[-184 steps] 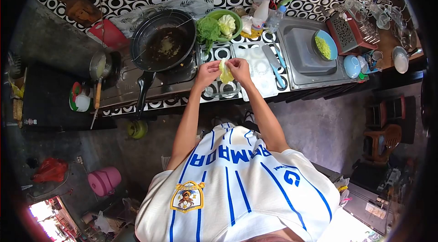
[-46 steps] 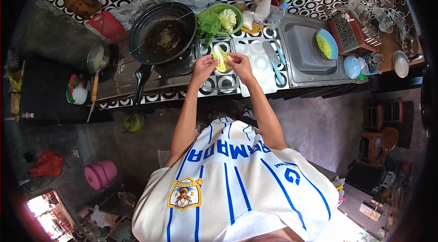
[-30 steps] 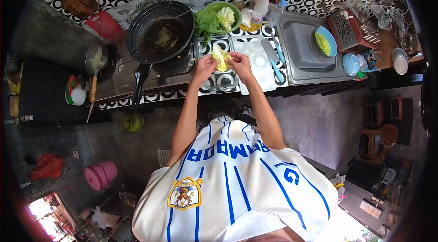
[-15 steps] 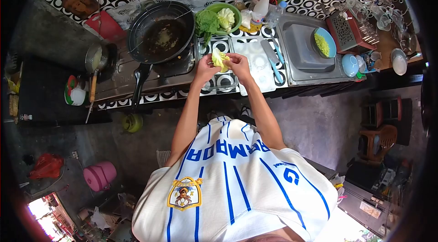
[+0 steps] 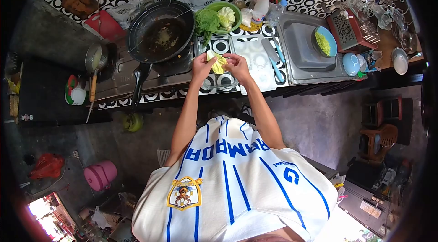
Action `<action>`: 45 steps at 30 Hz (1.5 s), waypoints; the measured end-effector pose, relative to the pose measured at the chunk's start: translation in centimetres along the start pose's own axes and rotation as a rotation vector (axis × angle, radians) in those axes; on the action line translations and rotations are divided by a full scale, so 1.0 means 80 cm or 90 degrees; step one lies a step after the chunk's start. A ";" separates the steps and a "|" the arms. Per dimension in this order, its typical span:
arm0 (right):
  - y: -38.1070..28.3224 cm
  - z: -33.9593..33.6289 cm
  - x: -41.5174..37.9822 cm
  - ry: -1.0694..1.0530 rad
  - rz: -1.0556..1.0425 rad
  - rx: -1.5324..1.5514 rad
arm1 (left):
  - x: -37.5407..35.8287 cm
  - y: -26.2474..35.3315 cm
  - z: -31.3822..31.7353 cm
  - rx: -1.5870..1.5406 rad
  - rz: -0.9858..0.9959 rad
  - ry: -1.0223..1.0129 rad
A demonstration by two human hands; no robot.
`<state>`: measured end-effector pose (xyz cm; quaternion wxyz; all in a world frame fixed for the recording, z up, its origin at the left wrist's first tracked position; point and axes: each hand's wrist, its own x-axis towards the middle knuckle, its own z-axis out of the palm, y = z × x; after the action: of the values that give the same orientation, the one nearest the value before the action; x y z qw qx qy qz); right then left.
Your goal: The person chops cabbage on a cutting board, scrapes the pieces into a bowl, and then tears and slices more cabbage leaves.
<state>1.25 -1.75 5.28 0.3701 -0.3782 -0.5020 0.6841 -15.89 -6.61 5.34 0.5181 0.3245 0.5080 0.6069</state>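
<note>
A pale yellow-green cabbage leaf (image 5: pixel 217 63) is stretched between my two hands over the counter. My left hand (image 5: pixel 202 66) pinches its left side, and my right hand (image 5: pixel 237 65) grips its right side. Below the leaf lies a clear glass dish (image 5: pixel 221 82), partly covered by my hands. Just behind, a green basin (image 5: pixel 237 14) holds a pale cabbage piece (image 5: pixel 226 18), with dark green leaves (image 5: pixel 207 22) at its left. A translucent cutting board (image 5: pixel 255 62) lies to the right, with a cleaver (image 5: pixel 269 50) and a blue-handled knife (image 5: pixel 277 71) at its edge.
At the left a black frying pan (image 5: pixel 160 32) sits on the stove, its handle (image 5: pixel 141 82) reaching past the front edge. A smaller pot (image 5: pixel 96 55) stands farther left. The sink (image 5: pixel 292 75) at right holds a grey tub (image 5: pixel 306 46) and a blue bowl (image 5: pixel 332 41) of shredded greens.
The cabbage leaf has turned and folded between my fingers, and its outline is now broader. My hands have shifted only slightly; the surroundings stay as they were.
</note>
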 end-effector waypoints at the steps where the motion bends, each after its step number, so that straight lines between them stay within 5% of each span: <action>1: -0.001 0.001 -0.001 -0.001 0.000 0.001 | 0.000 -0.001 0.000 -0.007 -0.002 0.018; 7: -0.021 0.010 -0.004 -0.024 0.070 0.024 | -0.003 -0.005 -0.006 0.040 0.012 0.003; 25: -0.017 0.011 0.007 -0.051 -0.044 -0.159 | -0.007 0.010 -0.013 0.095 0.025 -0.090; 45: -0.004 0.013 0.003 -0.067 -0.040 -0.058 | -0.007 0.002 -0.015 0.083 0.031 -0.032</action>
<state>0.28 -1.92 5.75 0.3469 -0.3418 -0.5630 0.6677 -16.93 -7.45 5.26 0.4933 0.3850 0.5251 0.5767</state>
